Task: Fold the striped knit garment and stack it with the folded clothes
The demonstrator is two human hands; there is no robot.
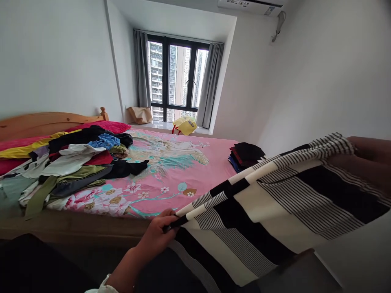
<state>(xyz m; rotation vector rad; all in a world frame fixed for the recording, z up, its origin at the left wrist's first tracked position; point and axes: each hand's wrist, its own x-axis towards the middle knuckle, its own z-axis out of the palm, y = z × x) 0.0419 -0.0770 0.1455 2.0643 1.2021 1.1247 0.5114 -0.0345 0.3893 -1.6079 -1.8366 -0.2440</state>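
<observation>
A white-walled bedroom held a bed [171,171] with a pink floral sheet, a heap of unsorted clothes [64,162] at its left and a small folded stack [246,154] near its right edge. In front of the bed the left hand [155,236] had its fingers [166,221] pinched shut on the lower left corner of a black-and-white striped garment [275,203]. The garment's folded top edge ran up and rightward to the right hand [371,156], only partly in frame; its grip could not be told.
</observation>
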